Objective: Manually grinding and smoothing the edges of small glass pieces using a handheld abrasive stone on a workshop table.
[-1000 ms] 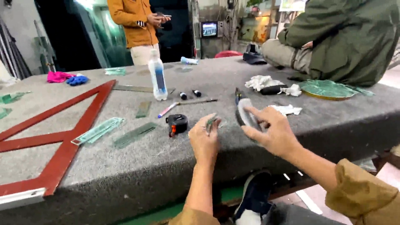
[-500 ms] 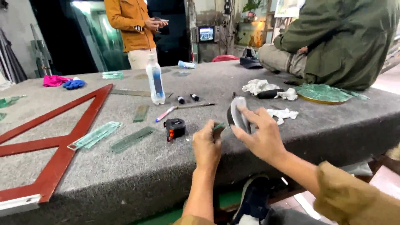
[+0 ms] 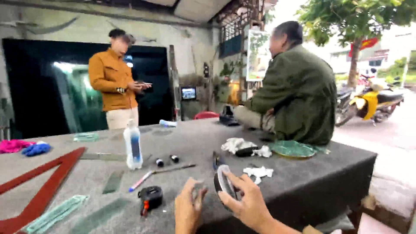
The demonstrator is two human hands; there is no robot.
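Observation:
My right hand (image 3: 245, 201) grips a roll of tape (image 3: 223, 182), black with a pale rim, held upright just above the grey felt table (image 3: 303, 177). My left hand (image 3: 189, 209) is beside it at the lower edge of the view, fingers pinched on a small greenish piece (image 3: 200, 189), possibly glass or the tape's end. A black and red tape measure (image 3: 150, 198) lies just left of my left hand.
A plastic bottle (image 3: 132, 145), a marker pen (image 3: 140, 181), glass strips (image 3: 113, 181), white rags (image 3: 237, 144) and a large red wooden triangle (image 3: 47, 186) lie on the table. One person in green sits on the table's far right; another in orange stands behind.
The camera has tilted up, so my hands sit lower in view. My hands have stayed close together with the tape roll, which is turned more upright.

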